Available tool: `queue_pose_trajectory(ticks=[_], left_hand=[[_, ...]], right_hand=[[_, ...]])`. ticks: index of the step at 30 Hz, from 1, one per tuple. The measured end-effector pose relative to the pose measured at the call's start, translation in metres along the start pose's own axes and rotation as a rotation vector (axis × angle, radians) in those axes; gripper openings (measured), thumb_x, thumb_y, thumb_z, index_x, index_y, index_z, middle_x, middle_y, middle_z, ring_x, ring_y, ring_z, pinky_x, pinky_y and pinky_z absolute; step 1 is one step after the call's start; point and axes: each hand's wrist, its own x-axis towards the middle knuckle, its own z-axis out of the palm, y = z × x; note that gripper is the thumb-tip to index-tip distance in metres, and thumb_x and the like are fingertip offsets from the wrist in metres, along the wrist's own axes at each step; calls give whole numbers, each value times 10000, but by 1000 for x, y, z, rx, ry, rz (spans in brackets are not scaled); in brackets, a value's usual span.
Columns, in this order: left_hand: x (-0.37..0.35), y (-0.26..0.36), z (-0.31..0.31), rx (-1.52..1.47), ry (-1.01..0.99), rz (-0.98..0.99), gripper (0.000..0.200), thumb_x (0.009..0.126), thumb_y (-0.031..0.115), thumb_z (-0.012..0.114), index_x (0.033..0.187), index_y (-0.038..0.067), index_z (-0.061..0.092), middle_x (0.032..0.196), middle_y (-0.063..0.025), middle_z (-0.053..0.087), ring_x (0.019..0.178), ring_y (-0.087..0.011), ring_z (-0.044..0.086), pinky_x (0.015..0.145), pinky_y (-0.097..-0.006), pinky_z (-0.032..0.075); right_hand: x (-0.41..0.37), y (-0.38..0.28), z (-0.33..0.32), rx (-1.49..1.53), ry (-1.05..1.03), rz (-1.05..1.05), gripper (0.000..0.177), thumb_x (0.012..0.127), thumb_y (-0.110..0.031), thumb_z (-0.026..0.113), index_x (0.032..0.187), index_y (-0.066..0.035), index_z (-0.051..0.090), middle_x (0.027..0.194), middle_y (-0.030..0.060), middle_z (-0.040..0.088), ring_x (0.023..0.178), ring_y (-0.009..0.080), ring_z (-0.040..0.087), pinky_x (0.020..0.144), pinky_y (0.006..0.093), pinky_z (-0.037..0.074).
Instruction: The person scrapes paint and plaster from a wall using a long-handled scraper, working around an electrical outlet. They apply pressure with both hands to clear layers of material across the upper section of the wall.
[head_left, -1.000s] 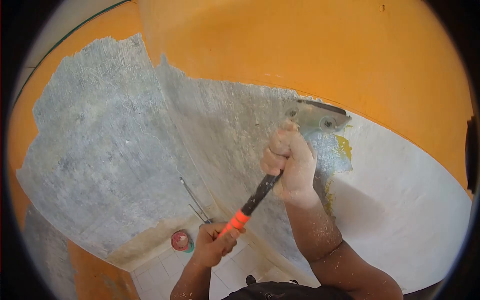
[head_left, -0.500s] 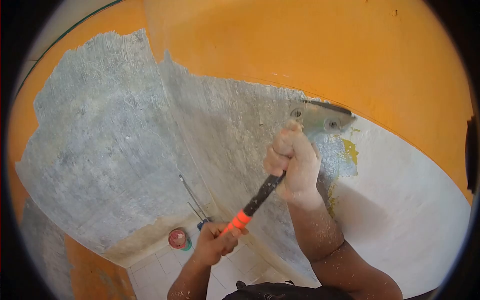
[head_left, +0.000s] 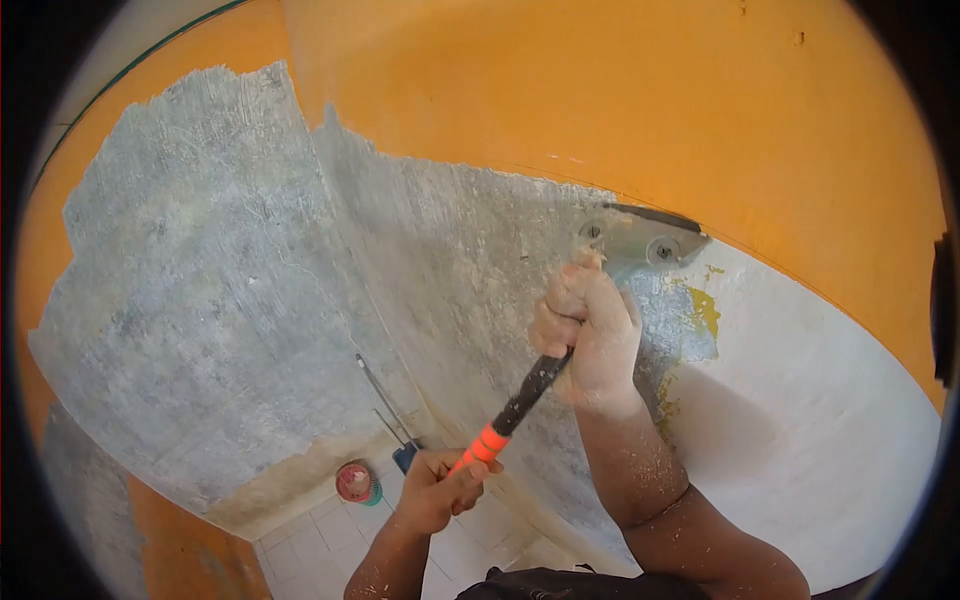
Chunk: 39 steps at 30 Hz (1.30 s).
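Observation:
A long-handled scraper (head_left: 522, 395) has a black shaft, an orange grip and a wide screwed head. My left hand (head_left: 447, 488) is closed round the orange grip at its lower end. Higher up, my right hand (head_left: 590, 325) wraps the shaft just below the head, dusted pale. The blade lies against the wall, along the border between orange paint (head_left: 600, 90) and the stripped grey surface (head_left: 440, 230). Below and right of the head are a yellow patch (head_left: 705, 311) and a white area (head_left: 820, 400).
A red and green container (head_left: 356, 482) stands on the tiled floor (head_left: 340, 528) near the wall corner. Beside it a blue tool with long thin rods (head_left: 406, 455) leans on the wall. The left wall (head_left: 190, 290) is largely bare grey with orange edges.
The view has shifted slightly. My left hand and the grip sit a little further right in the picture, while the scraper head stays at almost the same spot on the wall.

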Motion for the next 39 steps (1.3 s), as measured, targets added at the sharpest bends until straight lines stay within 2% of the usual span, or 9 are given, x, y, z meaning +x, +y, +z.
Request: queue_pose_trajectory(ticks=[4,9,11,17,20,32,34,35,39], left_hand=[[1,-6,0,-42,-35,-57,331,855,249,605,886,-80,618,460,20,397,374,-54,320,374,-225,243],[5,2,-4,46,-3,27,295,845,224,618,898,-66,623,490,35,414,393,-37,337,379,-211,249],[1,-17,-3,104,38,47,289,842,220,627,903,-62,625,505,39,426,402,-32,345,381,-205,252],[-15,-91,-9,48,38,-70,293,834,237,646,898,-49,625,550,28,471,432,-35,383,400,-194,284],[-5,-74,-7,122,31,-52,355,845,287,607,841,-68,611,463,8,423,379,-63,351,377,-220,265],[1,-42,10,190,19,9,323,851,258,594,828,-64,607,467,16,431,383,-56,349,376,-225,265],[-2,-35,10,128,-29,-21,275,847,241,636,864,-33,632,581,24,499,452,-33,402,419,-191,309],[-6,-41,11,190,-15,-15,295,853,230,589,828,-64,596,466,12,411,381,-62,343,376,-230,257],[-15,-59,8,41,-53,-121,275,851,206,587,828,-68,587,464,11,387,370,-60,320,370,-225,229]], right_hand=[[-5,3,-5,-21,13,10,110,824,-67,472,771,-136,406,533,-44,305,400,79,299,381,249,266],[2,2,-3,7,-35,-4,105,837,-81,451,795,-162,399,537,-63,284,402,59,276,376,227,246],[-5,9,-15,14,-73,17,101,852,-95,431,829,-185,391,545,-76,268,407,44,248,378,206,217],[-48,32,-70,-113,132,160,124,824,-91,476,822,-179,388,538,-48,294,410,81,297,398,253,271],[-39,23,-56,-146,96,115,128,824,-92,485,826,-178,390,542,-51,294,412,79,300,404,249,274],[-29,-2,-30,-153,64,-7,91,831,-96,448,834,-169,394,531,-61,278,382,62,270,362,230,237],[-30,-3,-25,-124,75,-29,87,831,-92,436,833,-168,394,527,-60,277,374,60,264,354,228,231],[-36,0,-28,-143,121,-23,87,831,-90,431,828,-168,392,525,-61,275,372,58,263,352,228,231],[-43,7,-41,-176,98,-17,82,830,-84,440,822,-147,388,524,-49,286,381,72,284,359,242,254]])
